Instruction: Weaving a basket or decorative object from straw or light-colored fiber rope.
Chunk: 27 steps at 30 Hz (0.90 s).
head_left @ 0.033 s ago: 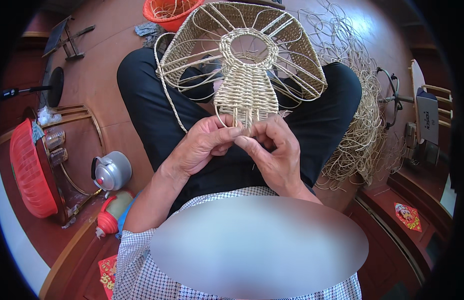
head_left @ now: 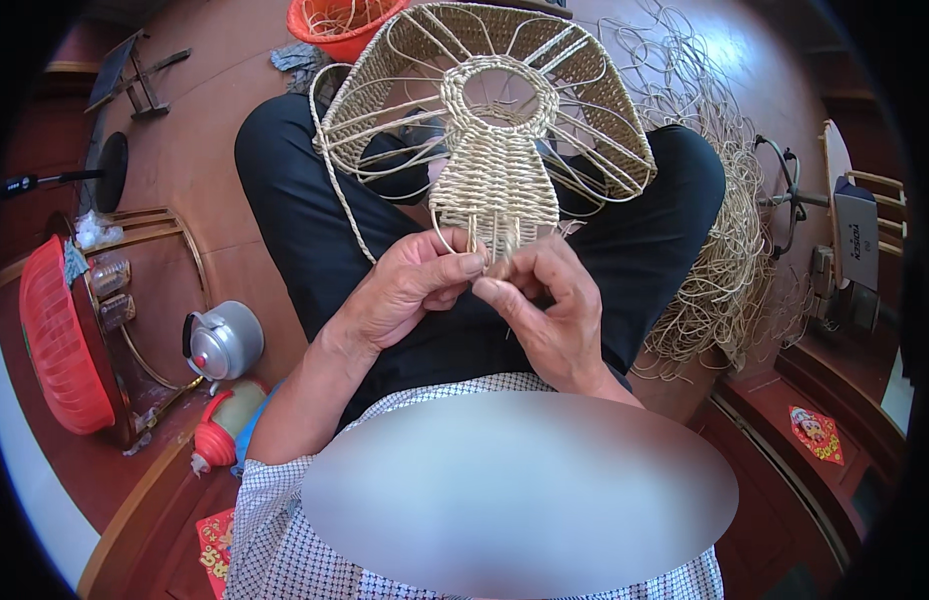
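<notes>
A half-woven straw piece (head_left: 492, 180) rests across my lap, with a round ring, open spokes and a curved woven rim beyond it. Its near end narrows to a woven panel whose loose straw strands (head_left: 496, 232) point toward me. My left hand (head_left: 419, 283) pinches these strands between thumb and fingers at the panel's near edge. Close beside it, my right hand (head_left: 546, 300) is closed on a strand, thumb against the bent forefinger. The fingertips hide the strand ends. A long straw cord (head_left: 336, 195) loops down from the rim's left side to my left hand.
A large heap of straw cord (head_left: 719, 260) lies on the floor at right. A red basin (head_left: 344, 30) stands at the far side. On the left are a kettle (head_left: 224, 342), a red plastic basket (head_left: 64, 340) and a red-topped flask (head_left: 219, 430). A cardboard box (head_left: 854, 238) sits at right.
My right hand has shifted very slightly and its fingers have turned a little around the strand. My left hand and the woven piece stay almost where they were.
</notes>
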Tool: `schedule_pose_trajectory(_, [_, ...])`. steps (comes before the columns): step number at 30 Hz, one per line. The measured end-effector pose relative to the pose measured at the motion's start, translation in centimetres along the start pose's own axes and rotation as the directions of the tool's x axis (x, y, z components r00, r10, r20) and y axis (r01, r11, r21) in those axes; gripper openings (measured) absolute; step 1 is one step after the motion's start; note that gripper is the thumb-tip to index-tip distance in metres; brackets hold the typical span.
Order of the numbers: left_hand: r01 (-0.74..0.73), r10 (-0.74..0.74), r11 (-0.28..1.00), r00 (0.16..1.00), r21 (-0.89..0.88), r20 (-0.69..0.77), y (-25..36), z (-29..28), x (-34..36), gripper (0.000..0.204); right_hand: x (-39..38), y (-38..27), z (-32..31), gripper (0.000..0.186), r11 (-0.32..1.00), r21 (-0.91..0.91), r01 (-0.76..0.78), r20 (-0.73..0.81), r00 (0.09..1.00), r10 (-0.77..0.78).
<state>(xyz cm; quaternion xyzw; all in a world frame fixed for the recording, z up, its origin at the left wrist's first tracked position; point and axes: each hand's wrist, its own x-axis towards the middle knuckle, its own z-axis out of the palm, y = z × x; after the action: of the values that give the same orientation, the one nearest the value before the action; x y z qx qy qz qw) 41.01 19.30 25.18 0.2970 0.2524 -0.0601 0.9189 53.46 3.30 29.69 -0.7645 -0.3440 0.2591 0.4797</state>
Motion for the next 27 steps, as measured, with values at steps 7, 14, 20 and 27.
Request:
schedule_pose_trajectory(7, [0.017,-0.017,1.000,1.000,-0.009,-0.011,0.3,-0.6,-0.2,0.026,-3.6,2.3,0.2,0.017,0.911,0.333,-0.243,0.103,0.970,0.221])
schedule_pose_trajectory(14, [-0.015,0.017,0.997,0.999,0.072,-0.040,0.6,-0.4,-0.3,0.027,-2.3,6.3,1.1,0.022,0.548,0.601,-0.582,0.344,0.807,0.480])
schedule_pose_trajectory(20, [-0.010,0.029,0.987,0.993,0.161,-0.113,0.5,-0.1,-0.5,0.026,1.1,7.0,2.4,0.022,0.544,0.633,-0.550,0.328,0.828,0.455])
schedule_pose_trajectory(27, [0.018,0.022,0.984,0.974,0.175,-0.225,0.2,0.3,-0.8,0.027,2.5,6.2,3.1,0.019,0.492,0.708,-0.507,0.324,0.852,0.411])
